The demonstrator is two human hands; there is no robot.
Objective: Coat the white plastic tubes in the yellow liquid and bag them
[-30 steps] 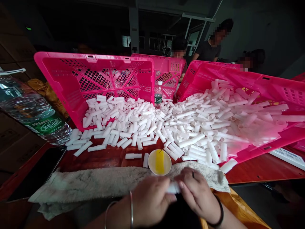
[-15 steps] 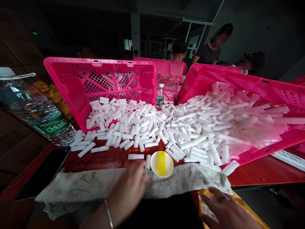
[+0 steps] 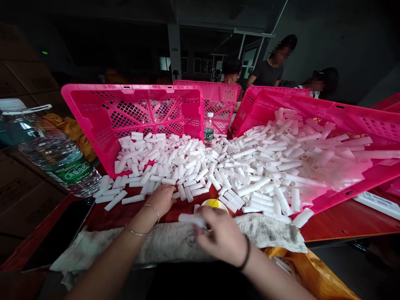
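Note:
My right hand point(image 3: 221, 235) is closed around one end of a short white tube point(image 3: 187, 219), held sideways above the grey cloth and slightly blurred. Partly behind that hand stands a small white bowl point(image 3: 224, 205) with something yellow point(image 3: 213, 203) in it. Farther forward and left, my left hand point(image 3: 161, 201) reaches palm down to the front edge of a heap of white tubes point(image 3: 193, 166). Its fingers bend downward next to several tubes, and the fingertips are hidden, so I cannot see what they grip. Another tube point(image 3: 196, 208) lies beside the bowl.
Pink crates point(image 3: 131, 88) lie tipped on their sides at left and right, tubes spilling out. A large water bottle point(image 3: 68, 166) and a dark phone-like slab point(image 3: 59, 229) are at left; a small bottle point(image 3: 208, 131) stands mid-heap. A grey cloth point(image 3: 175, 243) lines the front edge.
My right hand has come from the yellow bag at lower right to the front of the bowl and now holds a tube. My left hand has moved forward and left to the heap.

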